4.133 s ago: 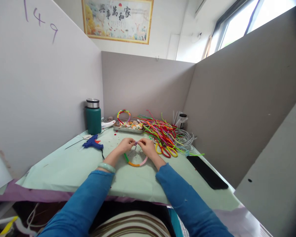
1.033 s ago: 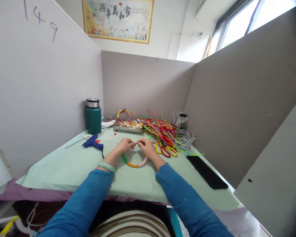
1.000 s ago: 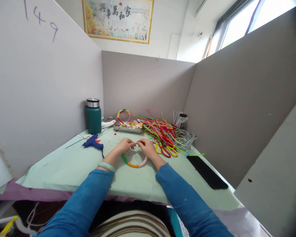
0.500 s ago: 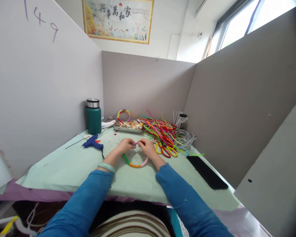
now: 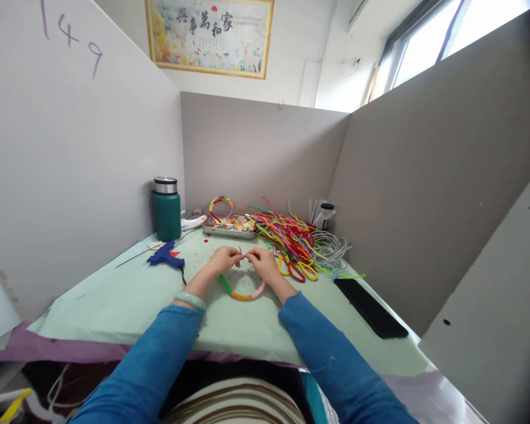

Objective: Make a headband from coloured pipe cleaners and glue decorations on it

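Observation:
Beyond the middle of the table, my left hand [image 5: 224, 260] and my right hand [image 5: 262, 262] meet fingertip to fingertip. Both are closed in a pinch on a short purple pipe cleaner [image 5: 241, 251], whose end sticks up between them. Below the hands shows the near arc of a ring [image 5: 242, 297] wrapped in green, orange and pink fuzzy bands. Its far part is hidden behind my fingers, so I cannot tell exactly where the purple strand meets it.
A blue glue gun [image 5: 166, 254] lies left, by a green bottle [image 5: 166, 209]. Behind stand a metal tray [image 5: 232, 234] of small pieces and another wrapped ring [image 5: 221, 199]. Right are a heap of pipe cleaners [image 5: 287, 232], grey coils [image 5: 333, 247] and a black phone-like slab [image 5: 371, 308].
The purple pipe cleaner's loose end, lower between the hands before, now points upward. My fingers have shifted slightly around it; the ring stays in nearly the same place.

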`<control>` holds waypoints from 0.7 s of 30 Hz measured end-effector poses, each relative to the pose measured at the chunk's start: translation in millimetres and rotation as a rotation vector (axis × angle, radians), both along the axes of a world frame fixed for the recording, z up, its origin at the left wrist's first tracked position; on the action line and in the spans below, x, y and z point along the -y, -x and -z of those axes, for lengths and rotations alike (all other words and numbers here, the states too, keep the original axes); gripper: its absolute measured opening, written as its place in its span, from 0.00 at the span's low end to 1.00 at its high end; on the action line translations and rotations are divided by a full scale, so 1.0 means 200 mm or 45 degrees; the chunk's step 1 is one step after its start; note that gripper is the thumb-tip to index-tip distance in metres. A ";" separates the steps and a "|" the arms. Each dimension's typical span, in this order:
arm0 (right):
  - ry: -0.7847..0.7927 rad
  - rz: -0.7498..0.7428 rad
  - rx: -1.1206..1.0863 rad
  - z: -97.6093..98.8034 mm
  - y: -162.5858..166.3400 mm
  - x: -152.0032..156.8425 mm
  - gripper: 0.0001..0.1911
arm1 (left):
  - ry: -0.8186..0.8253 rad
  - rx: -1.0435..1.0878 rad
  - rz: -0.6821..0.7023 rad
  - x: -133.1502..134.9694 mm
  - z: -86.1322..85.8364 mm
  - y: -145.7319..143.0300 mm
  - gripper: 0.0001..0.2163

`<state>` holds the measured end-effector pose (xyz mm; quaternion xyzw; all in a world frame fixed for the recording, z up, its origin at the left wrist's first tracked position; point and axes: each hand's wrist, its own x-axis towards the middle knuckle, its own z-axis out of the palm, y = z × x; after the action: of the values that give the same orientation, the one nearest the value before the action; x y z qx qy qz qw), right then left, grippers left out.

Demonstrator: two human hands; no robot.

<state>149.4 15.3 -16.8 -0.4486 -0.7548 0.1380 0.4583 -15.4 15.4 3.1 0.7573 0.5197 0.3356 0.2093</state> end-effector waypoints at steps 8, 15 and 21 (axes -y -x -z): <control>-0.012 -0.044 0.006 -0.01 0.01 0.02 0.10 | 0.358 0.283 -0.007 0.00 -0.01 0.00 0.13; 0.035 0.064 0.033 0.01 0.00 -0.01 0.10 | 0.148 0.131 -0.125 0.01 0.00 -0.02 0.12; 0.065 0.135 0.023 0.02 -0.01 -0.04 0.09 | -0.070 0.093 -0.082 -0.02 0.01 -0.01 0.11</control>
<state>151.7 24.0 -21.2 -0.5007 -0.7302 0.1289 0.4466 -14.3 19.1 0.5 0.7330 0.5262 0.3837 0.1964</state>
